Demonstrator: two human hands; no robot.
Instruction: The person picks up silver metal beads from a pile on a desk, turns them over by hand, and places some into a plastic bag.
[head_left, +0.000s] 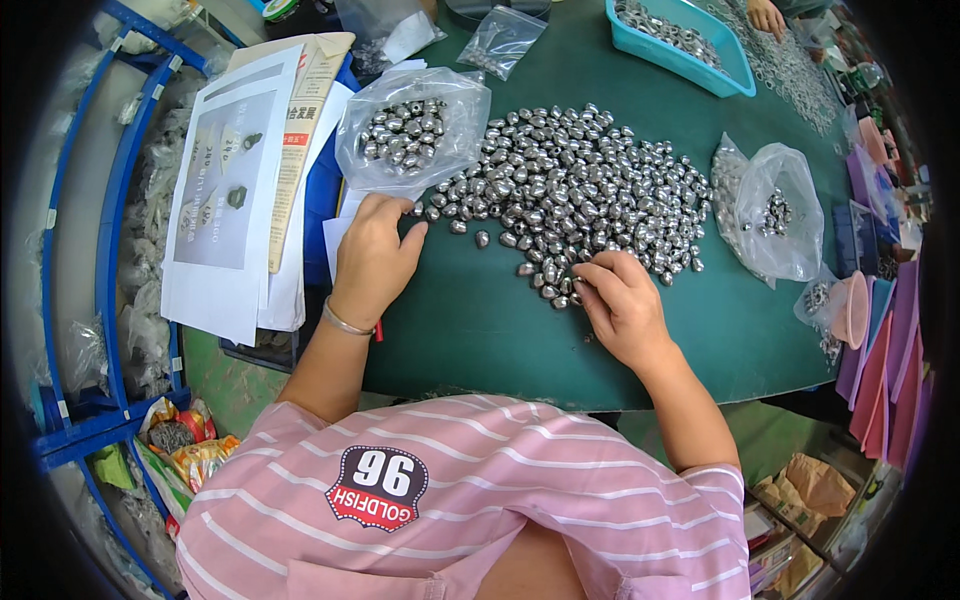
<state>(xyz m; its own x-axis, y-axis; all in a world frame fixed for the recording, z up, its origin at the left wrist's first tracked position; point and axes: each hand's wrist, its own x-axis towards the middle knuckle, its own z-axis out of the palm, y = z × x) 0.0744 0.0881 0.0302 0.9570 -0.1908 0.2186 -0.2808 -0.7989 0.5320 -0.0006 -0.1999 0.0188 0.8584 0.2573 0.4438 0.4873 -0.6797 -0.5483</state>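
A broad heap of shiny silver metal beads (590,180), with holes showing in some, lies loose on the green table. My right hand (628,305) is at the near edge of the heap. Its thumb and fingers pinch around a metal bead (577,281), which is partly hidden. My left hand (377,255) rests at the heap's left end, just below an open clear plastic bag (463,125) holding more of these beads. Its thumb is apart from its curled fingers, and a single bead lies beside the fingertips.
Papers (222,200) are stacked at the left beside blue shelving (112,220). At the right stands another clear bag (795,235) with small metal parts. A turquoise basket (735,70) sits at the back, near another person's hand (766,18) and a spread of small parts (790,75).
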